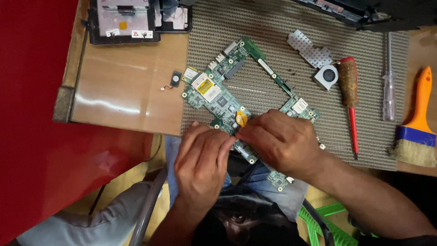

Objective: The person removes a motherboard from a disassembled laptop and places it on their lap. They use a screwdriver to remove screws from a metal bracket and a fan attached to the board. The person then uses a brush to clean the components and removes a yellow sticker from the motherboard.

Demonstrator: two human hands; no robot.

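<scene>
Head camera view, looking down at a wooden workbench [118,86] partly covered by a woven mat [273,27]. At eleven o'clock lies a dark laptop base [123,23] bearing a small orange square sticker and two white rectangular labels, one with a red warning triangle. At centre lies a green circuit board [218,91], L-shaped, studded with silver ports, black chips and a yellow-topped metal square. Its near edge overhangs the bench toward six o'clock. The left hand [202,164] rests on that edge, fingers curled together. The right hand [282,141] covers the board just beside it, fingertips pinched at an orange tab [241,119]. At three o'clock lie a red-tipped tool [349,91], a clear-handled screwdriver [388,86] and an orange-handled brush [416,127].
</scene>
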